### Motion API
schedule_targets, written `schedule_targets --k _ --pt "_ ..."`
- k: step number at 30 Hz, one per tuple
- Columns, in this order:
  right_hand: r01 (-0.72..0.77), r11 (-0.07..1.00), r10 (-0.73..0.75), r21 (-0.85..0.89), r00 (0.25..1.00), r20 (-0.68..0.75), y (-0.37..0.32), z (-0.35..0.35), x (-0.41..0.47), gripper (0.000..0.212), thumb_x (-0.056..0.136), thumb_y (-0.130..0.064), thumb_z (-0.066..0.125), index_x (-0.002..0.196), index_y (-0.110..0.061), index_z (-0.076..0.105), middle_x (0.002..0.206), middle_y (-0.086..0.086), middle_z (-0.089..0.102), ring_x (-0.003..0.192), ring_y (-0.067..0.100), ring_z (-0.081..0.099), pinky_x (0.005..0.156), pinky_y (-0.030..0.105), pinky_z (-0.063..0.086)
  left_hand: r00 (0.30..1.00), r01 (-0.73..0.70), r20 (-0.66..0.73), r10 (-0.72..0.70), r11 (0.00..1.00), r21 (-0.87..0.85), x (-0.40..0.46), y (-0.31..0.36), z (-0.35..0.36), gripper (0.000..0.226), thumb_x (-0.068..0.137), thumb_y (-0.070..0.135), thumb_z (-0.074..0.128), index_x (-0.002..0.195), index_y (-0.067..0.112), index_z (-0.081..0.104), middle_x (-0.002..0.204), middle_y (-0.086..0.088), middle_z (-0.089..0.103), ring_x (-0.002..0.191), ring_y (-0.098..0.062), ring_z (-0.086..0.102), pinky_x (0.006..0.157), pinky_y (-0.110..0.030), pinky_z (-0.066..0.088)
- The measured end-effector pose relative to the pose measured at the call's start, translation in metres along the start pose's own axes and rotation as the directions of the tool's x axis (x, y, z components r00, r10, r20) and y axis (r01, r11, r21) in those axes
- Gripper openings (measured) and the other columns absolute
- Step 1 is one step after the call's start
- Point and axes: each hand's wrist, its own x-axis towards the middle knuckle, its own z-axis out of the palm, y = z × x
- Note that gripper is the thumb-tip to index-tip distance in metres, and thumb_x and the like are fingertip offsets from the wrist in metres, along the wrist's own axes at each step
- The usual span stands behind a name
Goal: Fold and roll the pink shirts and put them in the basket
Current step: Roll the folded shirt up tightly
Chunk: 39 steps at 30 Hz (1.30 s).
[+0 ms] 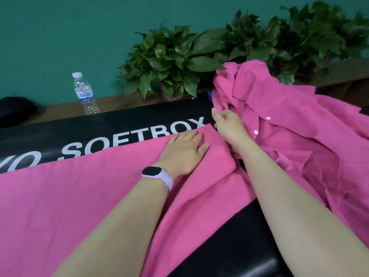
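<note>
Pressing flat, fingers straight, left hand on folded pink shirt spread over black mat. Right hand curled, pinching rumpled second pink shirt just beside. Water bottle, plants behind.

1. Two pink shirts in front of me: a flat shirt spread across the bench, and a crumpled shirt heaped to its right.
2. Two white buttons show on the crumpled one, an upper button and a lower button.
3. Two hands of mine: my left hand and my right hand.
4. One watch, on my left wrist.
5. One water bottle.
6. Leafy potted plants along the wall; I cannot count them exactly, at least two clumps.
7. One black padded bench with white lettering.
8. One dark bundle at the far left; what it is I cannot tell.
</note>
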Motion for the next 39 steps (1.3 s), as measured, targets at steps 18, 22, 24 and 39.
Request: schedule_targets --k 18,22,24,39 --pt "-0.285 0.902 0.134 0.324 0.898 0.418 0.005 -0.091 -0.136 0.037 0.093 -0.052 0.066 0.118 -0.026 0.064 0.090 0.003 0.065 0.075 0.016 0.058 0.065 0.030 0.049 0.996 0.030 0.081 -0.024 0.997 -0.072 0.003 -0.007 -0.002 0.056 0.108 0.046 0.014 0.159 0.026 0.023 0.167 0.007 0.012 0.154 -0.012 0.006 0.125 -0.034 0.002" --pt "-0.171 0.844 -0.034 0.509 0.929 0.368 0.004 -0.103 -0.147 0.034 0.087 -0.038 0.071 0.117 -0.020 0.072 0.092 -0.001 0.066 0.084 0.013 0.059 0.078 0.028 0.050 0.998 0.026 0.067 -0.022 0.998 -0.056 0.003 -0.006 -0.002 0.056 0.107 0.047 0.015 0.158 0.025 0.024 0.167 0.006 0.014 0.154 -0.013 0.008 0.125 -0.034 0.004" --pt "-0.154 0.834 -0.072 0.529 0.921 0.383 0.003 -0.105 -0.153 0.039 0.087 -0.033 0.072 0.124 -0.023 0.066 0.096 -0.004 0.071 0.086 0.009 0.064 0.076 0.024 0.051 0.998 0.025 0.060 -0.023 0.999 -0.046 0.004 -0.006 -0.001 0.056 0.107 0.047 0.015 0.158 0.026 0.025 0.167 0.005 0.014 0.154 -0.014 0.008 0.125 -0.035 0.004" --pt "-0.301 0.938 0.242 0.171 0.923 0.298 0.021 -0.133 -0.195 0.035 0.090 -0.022 0.075 0.121 -0.015 0.062 0.067 0.000 0.064 0.053 0.012 0.060 0.052 0.026 0.053 0.996 0.008 0.087 -0.013 0.998 0.062 -0.005 0.012 -0.006 0.089 0.086 0.083 0.032 0.158 0.031 0.024 0.166 -0.008 0.018 0.153 -0.028 0.011 0.124 -0.047 0.007"
